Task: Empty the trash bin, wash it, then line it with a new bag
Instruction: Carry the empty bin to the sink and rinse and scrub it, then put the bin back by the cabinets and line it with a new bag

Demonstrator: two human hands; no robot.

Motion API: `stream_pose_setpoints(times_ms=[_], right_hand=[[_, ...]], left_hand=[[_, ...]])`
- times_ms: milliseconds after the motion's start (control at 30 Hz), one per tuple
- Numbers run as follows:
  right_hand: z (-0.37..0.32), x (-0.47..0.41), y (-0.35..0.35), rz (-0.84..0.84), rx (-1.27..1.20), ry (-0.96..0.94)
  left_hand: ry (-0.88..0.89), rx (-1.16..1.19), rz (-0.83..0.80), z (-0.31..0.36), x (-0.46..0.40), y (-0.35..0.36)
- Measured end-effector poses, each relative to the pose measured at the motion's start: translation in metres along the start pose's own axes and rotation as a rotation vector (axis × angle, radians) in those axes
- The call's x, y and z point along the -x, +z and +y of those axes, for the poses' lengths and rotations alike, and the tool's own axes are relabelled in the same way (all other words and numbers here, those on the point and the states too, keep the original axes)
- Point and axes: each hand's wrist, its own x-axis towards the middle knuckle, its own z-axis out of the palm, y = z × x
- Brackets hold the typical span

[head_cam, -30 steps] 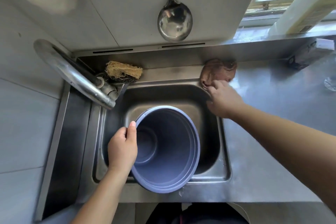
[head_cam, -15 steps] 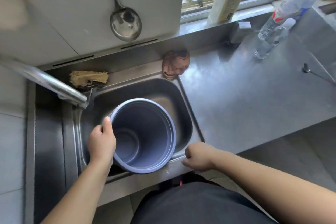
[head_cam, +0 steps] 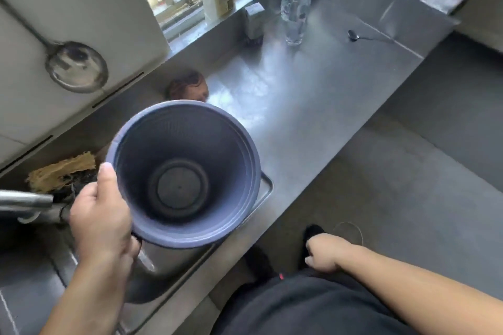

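The round blue-grey trash bin (head_cam: 182,174) is lifted above the steel sink (head_cam: 265,193), its open mouth facing me and its inside empty. My left hand (head_cam: 100,215) grips its left rim, thumb over the edge and fingers underneath. My right hand (head_cam: 324,253) hangs off the counter's front edge near my waist, fingers loosely curled, holding nothing. No bag shows in the bin.
A faucet (head_cam: 27,201) juts in at the left beside a straw-coloured scrubber (head_cam: 62,171). A brown rag (head_cam: 187,87) lies behind the bin. A ladle (head_cam: 76,65) hangs on the wall. Clear bottles (head_cam: 295,8), a small box (head_cam: 254,19) and a spoon (head_cam: 353,35) occupy the steel counter (head_cam: 313,106).
The bin has risen out of the sink in my left hand. My right hand left the rag, came back past the counter's edge and dropped low. My view swung right.
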Motion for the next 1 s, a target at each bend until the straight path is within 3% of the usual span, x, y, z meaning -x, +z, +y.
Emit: stream_pose_setpoints(times_ms=[200, 400, 600, 733, 1000], right_hand=[[0.047, 0.014, 0.005, 0.152, -0.184, 0.064], [0.125, 0.048, 0.027, 0.231, -0.357, 0.099], [0.235, 0.086, 0.075, 0.237, -0.511, 0.183], [0.315, 0.111, 0.122, 0.222, -0.645, 0.271], [0.43, 0.164, 0.242, 0.177, -0.924, 0.495]], left_hand=[[0.253, 0.09, -0.23, 0.061, 0.058, 0.052], [0.141, 0.192, -0.547, 0.091, 0.147, 0.134], [0.104, 0.107, -0.745, 0.08, 0.267, 0.231], [0.018, -0.103, -0.791, 0.049, 0.335, 0.295], [-0.154, -0.292, -0.681, -0.003, 0.406, 0.391]])
